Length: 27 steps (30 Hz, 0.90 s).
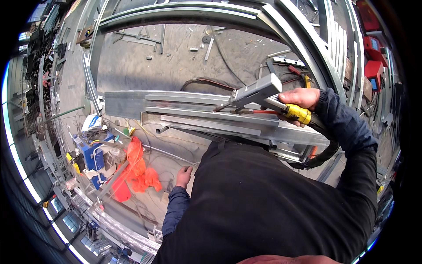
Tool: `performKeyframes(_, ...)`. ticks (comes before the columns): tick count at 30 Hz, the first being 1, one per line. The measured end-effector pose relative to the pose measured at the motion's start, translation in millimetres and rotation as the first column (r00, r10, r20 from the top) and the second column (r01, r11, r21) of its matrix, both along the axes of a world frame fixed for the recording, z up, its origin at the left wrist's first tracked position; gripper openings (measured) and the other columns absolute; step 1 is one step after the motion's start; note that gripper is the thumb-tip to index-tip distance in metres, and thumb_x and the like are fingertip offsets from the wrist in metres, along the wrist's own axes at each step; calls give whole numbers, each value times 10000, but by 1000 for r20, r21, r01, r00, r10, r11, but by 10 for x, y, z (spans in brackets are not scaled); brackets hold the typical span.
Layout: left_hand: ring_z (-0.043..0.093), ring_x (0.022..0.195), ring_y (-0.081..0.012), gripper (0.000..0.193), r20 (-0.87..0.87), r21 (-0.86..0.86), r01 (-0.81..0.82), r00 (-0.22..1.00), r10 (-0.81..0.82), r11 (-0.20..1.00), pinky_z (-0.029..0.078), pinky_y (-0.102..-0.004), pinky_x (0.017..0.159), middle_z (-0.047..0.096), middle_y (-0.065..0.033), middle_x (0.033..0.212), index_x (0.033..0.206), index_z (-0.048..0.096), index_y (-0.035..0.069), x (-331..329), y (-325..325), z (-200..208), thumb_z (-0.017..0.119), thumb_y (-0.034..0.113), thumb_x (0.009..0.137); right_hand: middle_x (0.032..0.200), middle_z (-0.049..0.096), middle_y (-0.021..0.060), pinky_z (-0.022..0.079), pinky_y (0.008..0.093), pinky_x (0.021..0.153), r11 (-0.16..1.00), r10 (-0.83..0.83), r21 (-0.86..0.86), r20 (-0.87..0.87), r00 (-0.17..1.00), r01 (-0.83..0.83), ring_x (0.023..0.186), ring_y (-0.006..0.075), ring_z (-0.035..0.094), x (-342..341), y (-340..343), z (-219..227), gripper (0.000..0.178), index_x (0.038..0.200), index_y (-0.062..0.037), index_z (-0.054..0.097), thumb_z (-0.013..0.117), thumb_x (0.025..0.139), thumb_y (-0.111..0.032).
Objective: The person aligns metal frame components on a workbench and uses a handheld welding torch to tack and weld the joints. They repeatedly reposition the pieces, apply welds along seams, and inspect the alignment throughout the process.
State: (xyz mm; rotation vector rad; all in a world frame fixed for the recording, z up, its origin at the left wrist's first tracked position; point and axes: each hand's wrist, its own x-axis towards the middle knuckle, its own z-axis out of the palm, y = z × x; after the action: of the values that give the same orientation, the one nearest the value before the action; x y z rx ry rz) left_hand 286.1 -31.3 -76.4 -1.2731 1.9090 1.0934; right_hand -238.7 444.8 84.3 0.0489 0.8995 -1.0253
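My right hand [303, 102] is wrapped round the grip of a hand-held welding gun [259, 91], which has a silver box-shaped body, a narrow tip pointing left and a yellow collar [298, 114] by the palm. A thick black hose [323, 160] runs from its rear and bends down beside my sleeve. Below the gun lie long silver metal profiles [206, 115] on a bench, and the tip hangs above them. My left hand [183, 177] is low beside my body, its fingers curled together, with nothing visible in it.
A large curved metal frame [184, 9] spans the far side. On the floor at left are orange netting [140, 169] and a blue machine [93, 154] among loose cables. Red machines [373, 75] stand at far right. Metal offcuts [140, 39] lie on the floor beyond the bench.
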Motion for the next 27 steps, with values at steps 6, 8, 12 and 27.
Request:
performKeyframes(6,763,925,-254,488,-39,169,244,970,-241,955,575,-412,853,819,-167,997,1151,794,-34,-513,-173,117,705,438,1061,934,719,98,630,349,538,946,-322,-58,-242,915,318,614,210,718,579,263,825,673,1211,-36,666,506,1122,-683)
performKeyframes(8,756,859,-258,511,-111,185,356,934,-340,916,568,-423,811,809,-161,930,1113,786,-41,-955,-145,394,688,458,1063,1000,703,97,633,362,593,907,-421,-164,-353,835,388,687,221,738,902,360,938,587,1239,-44,631,537,1138,-616)
performKeyframes(12,737,874,-213,388,-256,117,660,742,-620,742,570,-382,818,786,-138,926,1076,777,-44,-1567,-165,583,705,337,1069,1056,678,80,634,370,629,814,-532,-98,-524,665,573,751,222,752,1683,457,1083,474,1354,-65,604,599,1150,-492)
performKeyframes(27,519,1446,-369,866,-566,-726,542,-122,-816,423,407,-496,1236,559,-161,1539,1593,517,26,-3079,1630,1072,888,287,855,1372,700,39,501,302,1070,792,-300,151,-747,593,592,1211,127,615,3157,335,1450,576,1622,-49,551,673,1142,-343)
